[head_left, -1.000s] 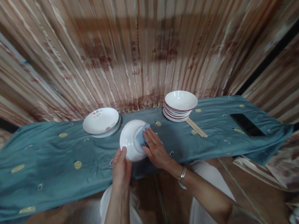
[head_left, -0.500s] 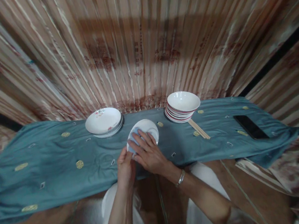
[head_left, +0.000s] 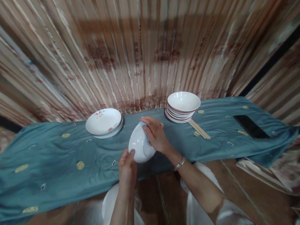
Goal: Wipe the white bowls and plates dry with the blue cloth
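A glossy white bowl (head_left: 138,143) is held tilted above the near part of the cloth-covered table. My left hand (head_left: 127,166) grips its lower left edge, thumb on the white surface. At the upper right edge, my right hand (head_left: 157,135) is closed around the rim with a light blue cloth (head_left: 142,123) between fingers and bowl. Most of that cloth is hidden by the fingers. A bracelet (head_left: 180,163) circles my right wrist.
Several floral plates (head_left: 104,122) are stacked at the back left. A stack of bowls (head_left: 184,102) stands at the back right, with wooden chopsticks (head_left: 200,130) beside it. A black phone (head_left: 250,127) lies farther right on the teal tablecloth (head_left: 56,180). Pleated curtains (head_left: 125,49) hang behind.
The bowl has been turned and tilted in my left hand. My right hand has moved from flat on its surface to the upper right rim, taking the blue cloth along.
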The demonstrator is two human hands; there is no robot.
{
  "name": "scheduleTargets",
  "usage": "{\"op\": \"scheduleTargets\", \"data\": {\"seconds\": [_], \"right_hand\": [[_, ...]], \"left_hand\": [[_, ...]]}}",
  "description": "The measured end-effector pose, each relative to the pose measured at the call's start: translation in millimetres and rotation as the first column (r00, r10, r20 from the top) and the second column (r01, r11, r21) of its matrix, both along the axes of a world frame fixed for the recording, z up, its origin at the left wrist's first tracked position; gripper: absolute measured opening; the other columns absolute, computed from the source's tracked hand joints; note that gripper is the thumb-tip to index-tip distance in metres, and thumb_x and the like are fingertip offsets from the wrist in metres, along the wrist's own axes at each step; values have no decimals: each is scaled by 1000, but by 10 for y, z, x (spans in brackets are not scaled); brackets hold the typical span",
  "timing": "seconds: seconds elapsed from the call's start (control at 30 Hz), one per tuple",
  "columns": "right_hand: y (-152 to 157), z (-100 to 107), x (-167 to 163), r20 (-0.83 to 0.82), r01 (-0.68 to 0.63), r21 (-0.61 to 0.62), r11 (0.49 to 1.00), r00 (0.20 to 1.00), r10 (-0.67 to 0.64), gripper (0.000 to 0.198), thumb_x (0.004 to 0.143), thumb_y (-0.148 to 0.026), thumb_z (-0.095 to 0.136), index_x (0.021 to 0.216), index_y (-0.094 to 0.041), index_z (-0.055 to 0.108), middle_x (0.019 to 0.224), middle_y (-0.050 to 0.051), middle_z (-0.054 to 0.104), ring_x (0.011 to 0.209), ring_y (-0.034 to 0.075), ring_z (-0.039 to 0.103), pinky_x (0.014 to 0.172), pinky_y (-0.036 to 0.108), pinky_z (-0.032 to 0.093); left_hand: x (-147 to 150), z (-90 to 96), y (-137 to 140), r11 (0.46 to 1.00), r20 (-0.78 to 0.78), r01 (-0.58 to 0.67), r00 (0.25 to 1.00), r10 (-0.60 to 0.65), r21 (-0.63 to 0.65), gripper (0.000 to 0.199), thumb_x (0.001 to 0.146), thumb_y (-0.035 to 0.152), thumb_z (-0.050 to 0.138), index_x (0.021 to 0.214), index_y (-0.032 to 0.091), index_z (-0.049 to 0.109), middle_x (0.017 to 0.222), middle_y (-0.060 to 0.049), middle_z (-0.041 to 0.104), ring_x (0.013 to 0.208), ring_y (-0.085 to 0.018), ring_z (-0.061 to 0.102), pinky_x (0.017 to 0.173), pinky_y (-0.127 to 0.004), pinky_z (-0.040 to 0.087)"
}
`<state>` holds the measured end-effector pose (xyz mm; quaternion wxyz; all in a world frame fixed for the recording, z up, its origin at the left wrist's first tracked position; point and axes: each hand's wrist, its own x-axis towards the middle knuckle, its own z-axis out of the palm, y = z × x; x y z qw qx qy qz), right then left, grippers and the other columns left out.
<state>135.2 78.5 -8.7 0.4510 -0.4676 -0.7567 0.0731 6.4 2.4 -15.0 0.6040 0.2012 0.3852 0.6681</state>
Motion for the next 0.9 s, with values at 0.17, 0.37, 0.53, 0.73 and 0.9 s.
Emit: {"op": "scheduleTargets", "data": {"seconds": [0.17, 0.37, 0.53, 0.73, 0.9], "right_hand": [[196, -264, 104, -264, -72, -113, 991, 964, 40, 41, 97, -38, 30, 123, -19, 55, 123, 10, 61, 118, 18, 53, 106, 35, 38], [257, -522, 176, -577, -166, -379, 910, 812, -92, 46, 88, -52, 43, 114, -20, 62, 113, 9, 66, 105, 21, 59, 96, 37, 45], [179, -633, 165, -748, -276, -481, 832, 625, -225, 50, 74, -63, 57, 103, -22, 67, 95, 3, 70, 91, 19, 62, 83, 32, 50], [79, -668, 118, -832, -341, -482, 807, 466, -300, 53, 63, -66, 65, 87, -19, 66, 77, -1, 67, 70, 13, 59, 65, 24, 48], [102, -577, 143, -849, -320, -466, 825, 424, -315, 48, 64, -66, 65, 63, -19, 57, 54, -5, 53, 53, 10, 47, 51, 23, 38]], "left_hand": [[-21, -8, 14, 998, 47, -54, 997, 56, -41, 38, 48, 32, 86, 76, 14, 67, 75, -6, 74, 88, -27, 69, 87, -38, 49], [-33, -54, 14, 994, 73, -85, 993, 90, -62, 39, 50, 33, 86, 78, 12, 68, 77, -8, 74, 93, -28, 68, 91, -40, 48], [-47, -73, 18, 996, 82, -84, 993, 86, -35, 36, 54, 32, 85, 80, 12, 69, 80, -9, 74, 98, -29, 67, 93, -42, 47], [-76, -118, 46, 996, 63, -89, 994, 89, -12, 36, 54, 33, 84, 81, 12, 71, 82, -10, 75, 97, -29, 67, 94, -43, 47], [-97, -134, 60, 996, 85, -85, 993, 82, 38, 33, 60, 34, 80, 83, 12, 73, 89, -11, 75, 105, -30, 64, 100, -43, 44]]}}
